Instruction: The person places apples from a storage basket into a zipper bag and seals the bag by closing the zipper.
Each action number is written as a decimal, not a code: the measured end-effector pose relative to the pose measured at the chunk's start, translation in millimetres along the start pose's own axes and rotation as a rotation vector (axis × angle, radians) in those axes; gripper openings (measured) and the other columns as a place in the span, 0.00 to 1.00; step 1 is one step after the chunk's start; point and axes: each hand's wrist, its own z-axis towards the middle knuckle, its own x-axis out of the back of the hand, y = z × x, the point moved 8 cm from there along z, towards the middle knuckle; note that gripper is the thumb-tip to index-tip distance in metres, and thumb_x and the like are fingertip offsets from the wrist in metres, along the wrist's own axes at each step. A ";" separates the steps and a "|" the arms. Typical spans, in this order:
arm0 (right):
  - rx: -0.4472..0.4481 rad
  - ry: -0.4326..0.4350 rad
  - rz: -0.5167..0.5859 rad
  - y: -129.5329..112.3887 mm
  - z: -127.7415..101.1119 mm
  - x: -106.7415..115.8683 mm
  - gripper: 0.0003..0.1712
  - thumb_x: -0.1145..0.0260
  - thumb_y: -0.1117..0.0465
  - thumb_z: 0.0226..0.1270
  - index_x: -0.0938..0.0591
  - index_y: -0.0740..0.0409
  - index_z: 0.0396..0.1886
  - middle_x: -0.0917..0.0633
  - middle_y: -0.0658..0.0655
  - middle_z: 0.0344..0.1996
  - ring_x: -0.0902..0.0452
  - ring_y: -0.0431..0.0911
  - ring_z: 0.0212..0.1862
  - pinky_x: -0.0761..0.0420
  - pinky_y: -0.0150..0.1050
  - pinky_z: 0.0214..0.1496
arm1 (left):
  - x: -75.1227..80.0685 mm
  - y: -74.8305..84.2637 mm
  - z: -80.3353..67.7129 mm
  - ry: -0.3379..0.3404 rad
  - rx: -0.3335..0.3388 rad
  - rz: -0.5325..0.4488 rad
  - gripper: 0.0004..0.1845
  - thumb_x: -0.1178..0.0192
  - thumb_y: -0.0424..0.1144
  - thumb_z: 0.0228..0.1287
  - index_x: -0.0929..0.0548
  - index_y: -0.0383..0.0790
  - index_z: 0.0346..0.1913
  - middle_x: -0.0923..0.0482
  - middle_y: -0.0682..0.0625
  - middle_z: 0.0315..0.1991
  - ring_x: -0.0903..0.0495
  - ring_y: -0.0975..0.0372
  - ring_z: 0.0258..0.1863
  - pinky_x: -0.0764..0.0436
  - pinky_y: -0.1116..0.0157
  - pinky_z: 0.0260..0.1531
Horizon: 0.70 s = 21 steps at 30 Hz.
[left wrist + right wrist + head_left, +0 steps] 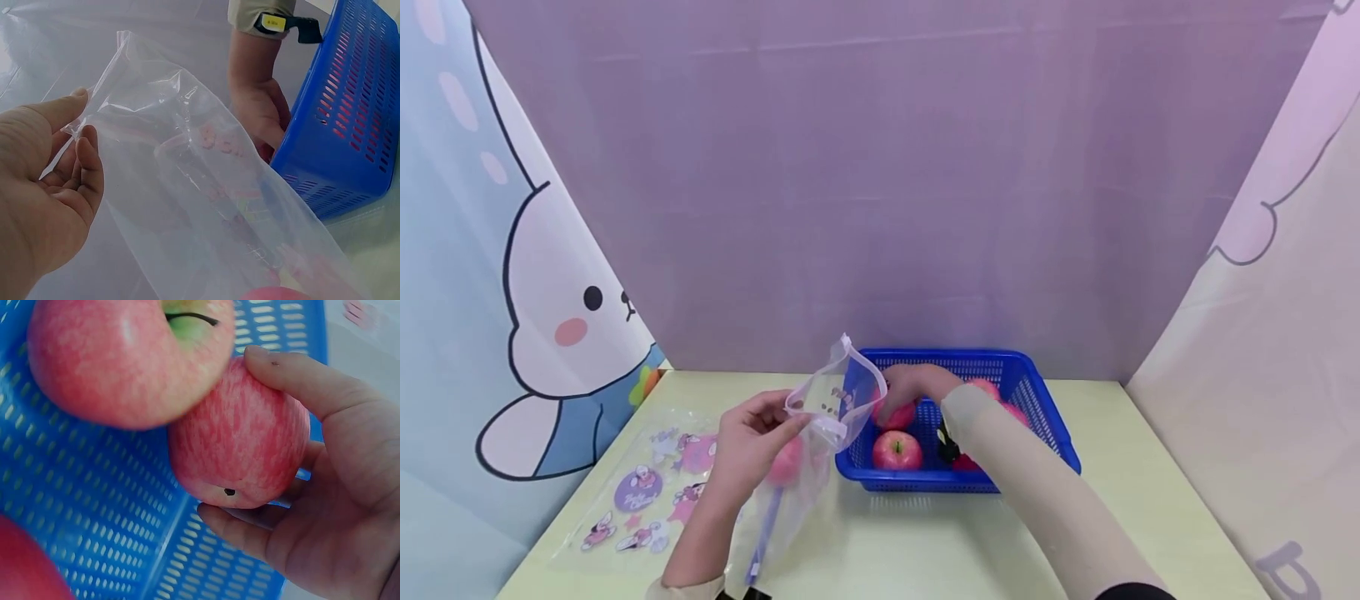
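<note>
My left hand (748,442) pinches the rim of a clear plastic zip bag (156,119) between thumb and fingers. The bag's mouth gapes toward the basket in the head view. A round pink-red thing (786,462) shows through its lower part. Inside the blue basket (1052,417), my right hand (337,469) grips a red apple (240,444), thumb on one side and fingers curled round the other. A second apple (125,356), with its stem showing, overlaps the held one in the right wrist view. My right forearm hides part of the basket.
More apples (1015,412) lie on the basket's right side. Left of my left hand, a flat clear bag with cartoon prints (640,492) lies on the pale yellow table (925,550). A purple strip (765,533) runs below the held bag. A purple curtain (880,192) hangs behind.
</note>
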 end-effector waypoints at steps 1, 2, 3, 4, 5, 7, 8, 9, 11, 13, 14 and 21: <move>0.000 0.012 -0.018 1.0 -2.3 3.6 0.36 0.21 0.54 0.48 0.23 0.54 0.58 0.19 0.51 0.45 0.23 0.45 0.45 0.21 0.41 0.47 | -0.2 0.0 0.3 0.000 -0.001 -0.001 0.15 0.28 0.35 0.55 0.14 0.37 0.46 0.21 0.43 0.30 0.25 0.56 0.26 0.21 0.70 0.25; 0.005 0.030 -0.037 1.7 -4.5 7.7 0.38 0.21 0.52 0.48 0.24 0.55 0.59 0.20 0.51 0.46 0.23 0.46 0.45 0.21 0.41 0.47 | -0.3 -0.3 0.5 0.000 -0.002 0.000 0.15 0.28 0.35 0.55 0.14 0.37 0.46 0.21 0.43 0.30 0.25 0.56 0.26 0.21 0.70 0.25; 0.000 0.051 -0.055 3.1 -7.0 12.1 0.40 0.21 0.51 0.47 0.25 0.55 0.61 0.20 0.52 0.47 0.23 0.46 0.46 0.21 0.41 0.48 | -0.4 0.0 0.4 0.000 -0.004 0.001 0.15 0.28 0.35 0.55 0.14 0.37 0.46 0.21 0.43 0.30 0.25 0.57 0.26 0.21 0.70 0.25; -0.005 0.073 -0.071 4.5 -9.9 16.5 0.43 0.21 0.50 0.47 0.27 0.55 0.63 0.21 0.52 0.48 0.24 0.46 0.47 0.21 0.41 0.48 | -0.5 0.1 0.7 0.001 -0.006 0.002 0.14 0.28 0.35 0.55 0.14 0.37 0.46 0.21 0.43 0.30 0.25 0.57 0.26 0.21 0.70 0.25; -0.012 0.096 -0.083 6.4 -13.0 20.7 0.45 0.21 0.49 0.47 0.28 0.56 0.64 0.22 0.53 0.49 0.25 0.47 0.48 0.21 0.42 0.48 | -0.7 0.4 1.0 0.002 -0.009 0.003 0.14 0.28 0.35 0.55 0.14 0.37 0.46 0.21 0.43 0.30 0.25 0.57 0.26 0.21 0.70 0.25; -0.035 0.143 -0.086 11.1 -20.7 29.5 0.47 0.21 0.47 0.46 0.29 0.56 0.65 0.22 0.54 0.50 0.25 0.48 0.49 0.21 0.43 0.48 | -1.9 0.9 2.8 0.002 -0.017 -0.002 0.14 0.28 0.34 0.55 0.14 0.37 0.45 0.21 0.43 0.30 0.25 0.57 0.26 0.21 0.70 0.25; -0.039 0.167 -0.081 13.7 -24.8 34.3 0.47 0.21 0.47 0.46 0.30 0.57 0.65 0.22 0.54 0.50 0.25 0.49 0.49 0.20 0.44 0.48 | -3.0 1.3 3.9 0.001 -0.022 -0.006 0.14 0.28 0.34 0.55 0.14 0.36 0.45 0.21 0.43 0.29 0.25 0.57 0.26 0.21 0.70 0.25; -0.047 0.190 -0.075 16.8 -29.1 38.8 0.47 0.21 0.47 0.46 0.30 0.57 0.64 0.22 0.54 0.49 0.25 0.49 0.48 0.20 0.44 0.48 | -4.1 1.6 5.2 -0.001 -0.024 -0.014 0.14 0.28 0.34 0.55 0.14 0.36 0.45 0.21 0.43 0.29 0.25 0.57 0.26 0.21 0.70 0.25; -0.054 0.235 -0.062 21.3 -38.5 46.6 0.45 0.21 0.46 0.46 0.30 0.58 0.61 0.22 0.54 0.46 0.25 0.48 0.46 0.20 0.43 0.46 | -6.3 0.6 6.9 -0.008 -0.023 -0.027 0.14 0.27 0.34 0.55 0.14 0.35 0.45 0.21 0.43 0.29 0.25 0.58 0.25 0.22 0.70 0.24; -0.046 0.286 -0.059 23.1 -48.8 53.7 0.43 0.20 0.47 0.44 0.30 0.60 0.57 0.21 0.54 0.42 0.24 0.48 0.43 0.20 0.42 0.45 | -8.5 -2.3 7.3 -0.016 -0.014 -0.039 0.14 0.27 0.34 0.55 0.14 0.35 0.45 0.21 0.43 0.29 0.25 0.58 0.25 0.22 0.70 0.24; -0.046 0.313 -0.052 23.8 -54.3 56.8 0.42 0.20 0.47 0.44 0.30 0.60 0.55 0.21 0.55 0.41 0.23 0.49 0.42 0.20 0.42 0.44 | -9.6 -3.8 7.0 -0.020 -0.008 -0.044 0.14 0.27 0.34 0.55 0.14 0.36 0.44 0.21 0.43 0.29 0.25 0.58 0.25 0.22 0.70 0.24; -0.096 0.473 0.022 21.4 -89.4 73.2 0.43 0.20 0.45 0.42 0.31 0.61 0.52 0.22 0.57 0.42 0.23 0.51 0.44 0.20 0.44 0.44 | -12.0 -12.3 2.7 -0.010 0.005 -0.046 0.13 0.27 0.35 0.55 0.15 0.36 0.44 0.22 0.43 0.29 0.26 0.58 0.26 0.23 0.70 0.24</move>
